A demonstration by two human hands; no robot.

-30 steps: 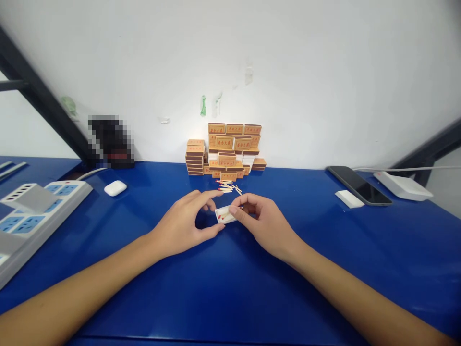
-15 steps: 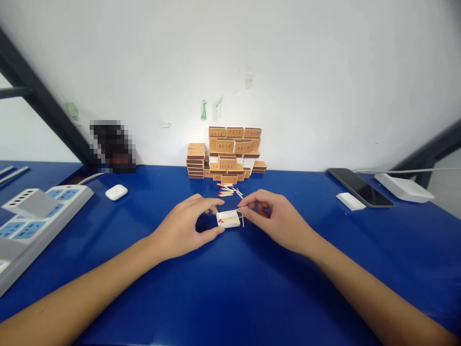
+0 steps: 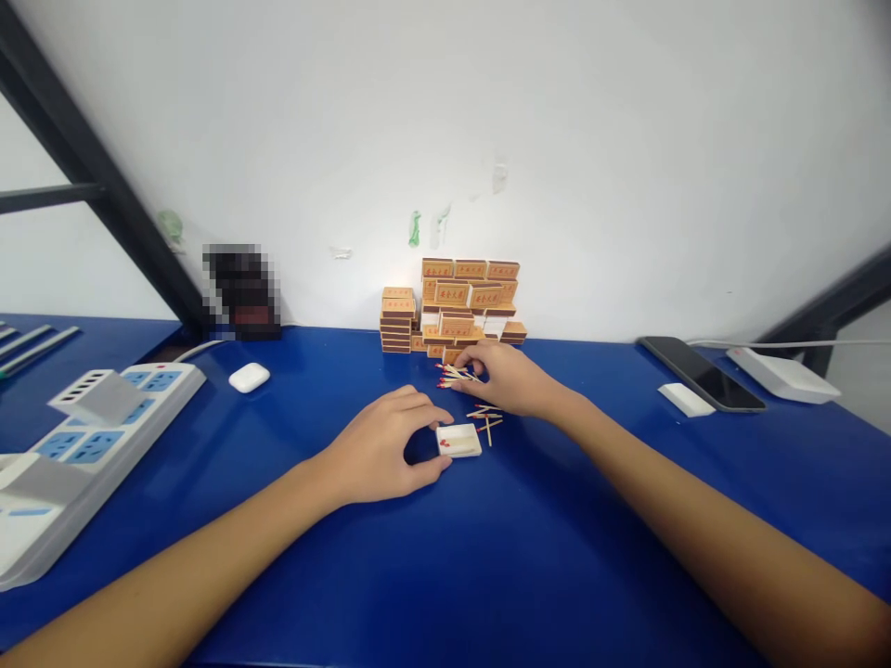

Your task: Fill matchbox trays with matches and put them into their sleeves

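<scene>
My left hand (image 3: 393, 445) grips the left end of a small white matchbox tray (image 3: 461, 453) on the blue table, thumb at the near side and fingers at the far side. A few red-headed matches lie inside the tray. My right hand (image 3: 511, 376) is farther back, its thumb and fingers closed around a bunch of wooden matches (image 3: 456, 376) with red heads pointing left. Between the tray and that hand, several loose matches (image 3: 485, 415) lie scattered on the table; some are crossed. My right fingers partly hide the bunch.
Stacked matchboxes (image 3: 470, 295) stand against the wall, beside a smaller stack (image 3: 397, 325). To the left are a white earphone case (image 3: 249, 377) and a power strip (image 3: 104, 455). A phone (image 3: 703, 373), a small white block (image 3: 686, 400) and a white box (image 3: 783, 376) lie right.
My right hand has moved back from the tray's right end to the bunch of matches. More loose matches now show beside the tray. My left hand has closed onto the tray. The view has shifted slightly.
</scene>
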